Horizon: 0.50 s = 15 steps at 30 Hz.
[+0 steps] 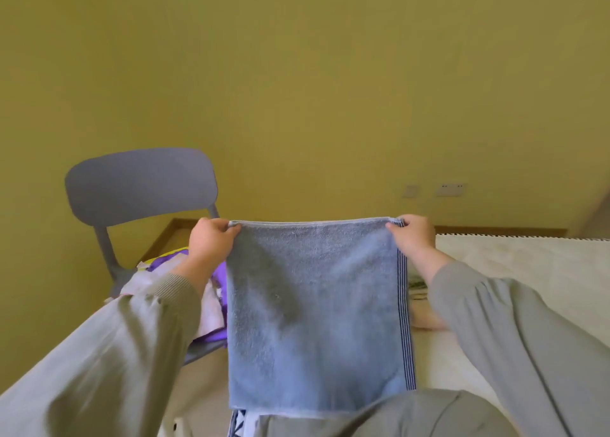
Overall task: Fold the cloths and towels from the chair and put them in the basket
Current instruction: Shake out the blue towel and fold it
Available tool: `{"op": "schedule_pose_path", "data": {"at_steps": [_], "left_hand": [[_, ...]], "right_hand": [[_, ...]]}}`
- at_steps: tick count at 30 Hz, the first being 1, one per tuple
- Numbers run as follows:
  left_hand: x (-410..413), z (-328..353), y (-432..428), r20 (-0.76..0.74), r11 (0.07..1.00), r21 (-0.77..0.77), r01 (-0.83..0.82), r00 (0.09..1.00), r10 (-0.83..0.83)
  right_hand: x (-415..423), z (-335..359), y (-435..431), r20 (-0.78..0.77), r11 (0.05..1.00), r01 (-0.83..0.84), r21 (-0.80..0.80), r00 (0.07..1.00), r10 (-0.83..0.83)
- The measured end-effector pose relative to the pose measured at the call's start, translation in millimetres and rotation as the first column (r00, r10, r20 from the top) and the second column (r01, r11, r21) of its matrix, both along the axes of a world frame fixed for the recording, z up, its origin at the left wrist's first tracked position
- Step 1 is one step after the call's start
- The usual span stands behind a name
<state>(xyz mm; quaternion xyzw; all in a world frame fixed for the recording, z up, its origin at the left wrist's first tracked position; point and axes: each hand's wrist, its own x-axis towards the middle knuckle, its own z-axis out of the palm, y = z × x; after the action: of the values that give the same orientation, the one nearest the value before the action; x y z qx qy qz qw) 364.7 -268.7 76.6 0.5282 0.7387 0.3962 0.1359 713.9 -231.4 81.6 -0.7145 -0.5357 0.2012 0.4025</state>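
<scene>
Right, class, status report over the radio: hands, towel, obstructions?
Left hand, right hand: each pinches a top corner. Blue towel hangs spread between them. Cloths piled on chair; basket unseen.

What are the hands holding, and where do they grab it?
A blue-grey towel, held up and hanging. The left hand pinches its top left corner, the right hand its top right corner.

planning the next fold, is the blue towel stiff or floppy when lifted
Likely floppy: the blue towel hangs limp from the left hand and right hand. Probably light, as two corner pinches carry it. Fuzzy pile should resist slipping.
</scene>
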Motion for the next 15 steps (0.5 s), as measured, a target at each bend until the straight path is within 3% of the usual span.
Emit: {"op": "schedule_pose_path", "data": {"at_steps": [3, 6, 8, 10, 12, 15], "left_hand": [[-1.1, -26.6, 14.7, -0.14, 0.997, -0.064, -0.043, 0.99, 0.034], [-2.3, -52.9, 22.1, -0.083, 0.983, -0.17, -0.066, 0.995, 0.052], [0.8, -71.5, 26.3, 0.209, 0.97, -0.241, -0.038, 0.974, 0.09], [7.4, -87.3, 30.2, 0.522, 0.959, -0.284, 0.014, 0.841, 0.143], [13.7, -101.3, 37.4, 0.677, 0.955, -0.296, 0.037, 0.713, 0.182], [22.0, -115.9, 48.4, 0.81, 0.952, -0.305, 0.016, 0.53, 0.25]], "right_hand": [[5.5, -22.5, 20.7, 0.084, 0.999, 0.018, -0.042, 0.996, -0.015], [6.9, -49.5, 33.0, 0.115, 0.989, 0.016, -0.15, 0.993, 0.002], [5.6, -69.4, 35.4, 0.052, 0.968, -0.002, -0.252, 0.999, 0.016], [-0.9, -89.0, 34.7, -0.223, 0.908, -0.089, -0.41, 0.975, -0.006], [-6.0, -107.8, 38.2, -0.441, 0.836, -0.196, -0.512, 0.896, -0.06], [-7.7, -126.7, 49.1, -0.575, 0.814, -0.279, -0.51, 0.814, -0.082]]}}
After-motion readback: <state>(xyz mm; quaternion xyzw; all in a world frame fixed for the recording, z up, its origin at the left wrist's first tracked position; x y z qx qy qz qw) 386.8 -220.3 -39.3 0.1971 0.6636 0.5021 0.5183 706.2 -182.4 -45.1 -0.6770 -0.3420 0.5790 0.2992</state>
